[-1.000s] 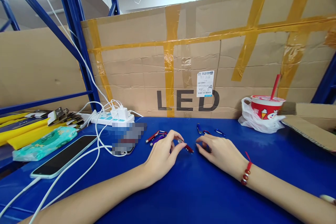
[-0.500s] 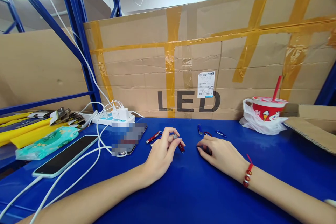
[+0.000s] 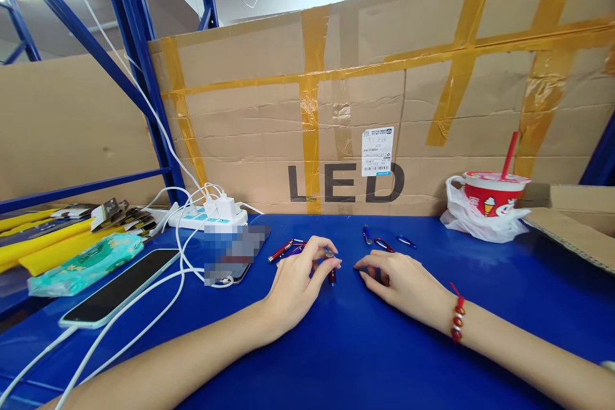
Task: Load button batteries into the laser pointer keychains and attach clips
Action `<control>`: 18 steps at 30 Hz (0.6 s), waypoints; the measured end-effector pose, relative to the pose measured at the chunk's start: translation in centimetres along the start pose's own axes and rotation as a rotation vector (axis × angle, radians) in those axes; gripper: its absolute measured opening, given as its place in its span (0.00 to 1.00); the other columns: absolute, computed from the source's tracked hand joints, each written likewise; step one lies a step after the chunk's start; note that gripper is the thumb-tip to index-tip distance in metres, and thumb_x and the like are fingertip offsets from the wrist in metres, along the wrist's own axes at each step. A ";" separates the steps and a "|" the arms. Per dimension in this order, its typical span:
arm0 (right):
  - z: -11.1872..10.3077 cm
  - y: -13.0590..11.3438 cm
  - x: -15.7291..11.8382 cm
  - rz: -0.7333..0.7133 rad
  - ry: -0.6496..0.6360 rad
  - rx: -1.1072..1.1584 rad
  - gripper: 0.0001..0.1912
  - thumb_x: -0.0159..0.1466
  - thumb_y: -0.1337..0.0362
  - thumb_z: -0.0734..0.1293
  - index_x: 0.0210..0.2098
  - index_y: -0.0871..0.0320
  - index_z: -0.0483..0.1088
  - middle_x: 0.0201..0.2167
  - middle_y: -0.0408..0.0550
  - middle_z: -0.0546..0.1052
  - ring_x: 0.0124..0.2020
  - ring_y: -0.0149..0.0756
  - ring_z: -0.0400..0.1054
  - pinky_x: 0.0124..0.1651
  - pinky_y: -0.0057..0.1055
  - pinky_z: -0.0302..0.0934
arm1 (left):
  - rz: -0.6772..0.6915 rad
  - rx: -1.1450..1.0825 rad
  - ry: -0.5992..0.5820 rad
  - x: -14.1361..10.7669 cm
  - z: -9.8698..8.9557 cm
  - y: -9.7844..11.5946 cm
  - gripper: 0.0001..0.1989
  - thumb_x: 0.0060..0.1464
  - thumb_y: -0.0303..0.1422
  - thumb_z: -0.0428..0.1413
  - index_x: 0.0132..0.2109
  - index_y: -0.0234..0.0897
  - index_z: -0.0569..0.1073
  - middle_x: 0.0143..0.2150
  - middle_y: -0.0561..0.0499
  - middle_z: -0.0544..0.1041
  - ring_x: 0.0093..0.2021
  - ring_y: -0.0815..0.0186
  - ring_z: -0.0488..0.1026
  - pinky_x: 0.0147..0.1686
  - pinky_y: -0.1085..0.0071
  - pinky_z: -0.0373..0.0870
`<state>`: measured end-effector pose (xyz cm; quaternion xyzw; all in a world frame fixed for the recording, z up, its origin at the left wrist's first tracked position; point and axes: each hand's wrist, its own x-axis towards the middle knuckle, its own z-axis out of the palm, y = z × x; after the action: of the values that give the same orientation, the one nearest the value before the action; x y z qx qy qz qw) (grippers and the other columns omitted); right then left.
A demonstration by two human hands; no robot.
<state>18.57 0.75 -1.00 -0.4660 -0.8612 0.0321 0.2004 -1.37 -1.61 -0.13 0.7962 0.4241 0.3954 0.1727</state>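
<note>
Near the middle of the blue table, my left hand (image 3: 300,285) pinches a small dark red item (image 3: 332,276) with a round silvery end between thumb and fingers. Behind that hand lie a red pen-like piece (image 3: 280,251) and a purple one (image 3: 289,255). My right hand (image 3: 394,278) rests on the table to the right, thumb and index finger apart, with no item visible between them. Beyond it are a blue piece (image 3: 367,235), a red loop (image 3: 384,245) and a blue loop (image 3: 406,241).
On the left are a phone (image 3: 122,287), another phone (image 3: 254,250), white cables, a power strip (image 3: 192,216), a teal packet (image 3: 86,264) and yellow items (image 3: 57,243). A red cup (image 3: 494,197) in a plastic bag and an open carton (image 3: 576,230) stand right. Cardboard (image 3: 250,141) backs the table.
The dark red item in my left hand now hangs more upright, and that hand has shifted slightly right. My right hand's fingertips have moved a little left. The view has shifted slightly.
</note>
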 end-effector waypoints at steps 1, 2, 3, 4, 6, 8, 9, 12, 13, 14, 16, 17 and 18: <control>0.0 0.0 0.0 0.001 0.001 -0.004 0.13 0.60 0.65 0.57 0.39 0.54 0.71 0.29 0.44 0.72 0.28 0.30 0.65 0.30 0.26 0.55 | 0.007 0.011 -0.008 0.0 0.0 0.0 0.07 0.59 0.39 0.44 0.41 0.42 0.60 0.34 0.59 0.74 0.30 0.73 0.70 0.33 0.76 0.61; 0.0 0.0 0.0 0.000 0.002 -0.007 0.13 0.60 0.65 0.57 0.40 0.54 0.71 0.29 0.43 0.72 0.28 0.30 0.65 0.30 0.26 0.55 | 0.013 0.019 -0.021 0.0 0.0 -0.1 0.07 0.59 0.38 0.44 0.41 0.42 0.60 0.33 0.60 0.74 0.31 0.73 0.70 0.34 0.76 0.61; 0.0 0.1 0.0 -0.003 0.003 -0.010 0.13 0.60 0.65 0.57 0.40 0.54 0.70 0.29 0.43 0.72 0.27 0.30 0.65 0.30 0.26 0.54 | 0.014 0.024 -0.035 0.0 0.1 -0.2 0.07 0.59 0.38 0.44 0.41 0.42 0.61 0.33 0.60 0.74 0.32 0.73 0.70 0.35 0.76 0.61; 0.1 0.1 0.0 -0.007 0.002 -0.012 0.13 0.60 0.65 0.57 0.40 0.54 0.70 0.29 0.43 0.72 0.27 0.30 0.65 0.30 0.26 0.54 | 0.009 0.028 -0.046 0.0 0.1 -0.2 0.07 0.59 0.38 0.44 0.41 0.42 0.61 0.33 0.60 0.74 0.32 0.73 0.71 0.35 0.76 0.61; 0.1 0.1 0.0 -0.015 -0.003 -0.014 0.13 0.60 0.65 0.56 0.41 0.53 0.70 0.29 0.42 0.72 0.26 0.30 0.65 0.30 0.26 0.54 | -0.002 0.037 -0.061 0.0 0.1 -0.3 0.07 0.59 0.39 0.44 0.42 0.43 0.61 0.32 0.61 0.74 0.32 0.73 0.71 0.33 0.76 0.60; 0.1 0.2 0.0 -0.021 -0.008 -0.015 0.14 0.61 0.65 0.56 0.41 0.53 0.70 0.28 0.42 0.72 0.26 0.30 0.65 0.29 0.26 0.54 | -0.004 0.043 -0.071 0.0 0.1 -0.4 0.07 0.59 0.39 0.44 0.41 0.43 0.61 0.32 0.61 0.74 0.31 0.73 0.71 0.33 0.76 0.60; 0.1 0.2 0.0 -0.024 -0.009 -0.016 0.14 0.61 0.65 0.56 0.41 0.53 0.69 0.28 0.41 0.72 0.26 0.30 0.65 0.29 0.26 0.54 | -0.004 0.044 -0.076 0.0 0.1 -0.3 0.08 0.59 0.39 0.44 0.41 0.43 0.61 0.32 0.60 0.74 0.31 0.73 0.71 0.33 0.76 0.60; 0.0 0.1 -0.1 -0.036 -0.007 -0.018 0.14 0.61 0.65 0.55 0.42 0.53 0.69 0.27 0.42 0.73 0.26 0.30 0.65 0.29 0.27 0.54 | -0.010 0.046 -0.086 -0.1 0.1 -0.3 0.08 0.59 0.40 0.44 0.41 0.42 0.61 0.33 0.59 0.74 0.31 0.72 0.71 0.34 0.76 0.60; 0.0 0.0 -0.2 -0.040 -0.007 -0.019 0.14 0.61 0.65 0.55 0.42 0.53 0.69 0.27 0.42 0.73 0.27 0.30 0.65 0.29 0.27 0.55 | -0.014 0.049 -0.086 -0.1 0.1 -0.2 0.09 0.59 0.40 0.44 0.42 0.42 0.61 0.33 0.59 0.74 0.31 0.71 0.71 0.33 0.75 0.60; -0.1 0.0 -0.2 -0.043 -0.006 -0.021 0.15 0.61 0.65 0.55 0.42 0.53 0.69 0.28 0.42 0.73 0.27 0.30 0.66 0.29 0.27 0.55 | -0.018 0.052 -0.087 0.0 0.1 -0.2 0.09 0.58 0.40 0.44 0.42 0.41 0.61 0.33 0.59 0.74 0.31 0.71 0.70 0.33 0.75 0.60; -0.2 -0.1 -0.2 -0.046 -0.009 -0.029 0.15 0.61 0.65 0.54 0.43 0.54 0.69 0.28 0.43 0.73 0.27 0.31 0.66 0.30 0.27 0.56 | -0.023 0.060 -0.090 0.0 0.1 -0.2 0.09 0.58 0.40 0.44 0.42 0.41 0.61 0.32 0.59 0.74 0.29 0.71 0.70 0.32 0.75 0.60; -0.2 -0.2 -0.3 -0.047 -0.009 -0.033 0.16 0.61 0.65 0.54 0.43 0.54 0.69 0.28 0.44 0.73 0.27 0.31 0.66 0.30 0.27 0.56 | -0.023 0.062 -0.092 0.0 0.1 -0.2 0.09 0.58 0.40 0.44 0.41 0.41 0.61 0.32 0.59 0.74 0.29 0.72 0.70 0.31 0.75 0.59; -0.2 -0.2 -0.2 -0.047 -0.010 -0.037 0.16 0.61 0.66 0.54 0.43 0.54 0.69 0.28 0.44 0.73 0.26 0.31 0.66 0.31 0.27 0.57 | -0.022 0.064 -0.094 0.0 0.1 -0.2 0.09 0.58 0.40 0.44 0.41 0.41 0.61 0.32 0.59 0.74 0.28 0.72 0.69 0.31 0.76 0.59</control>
<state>18.62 0.41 -0.81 -0.4489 -0.8734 0.0139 0.1883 -1.40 -1.46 -0.28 0.8142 0.4367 0.3420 0.1713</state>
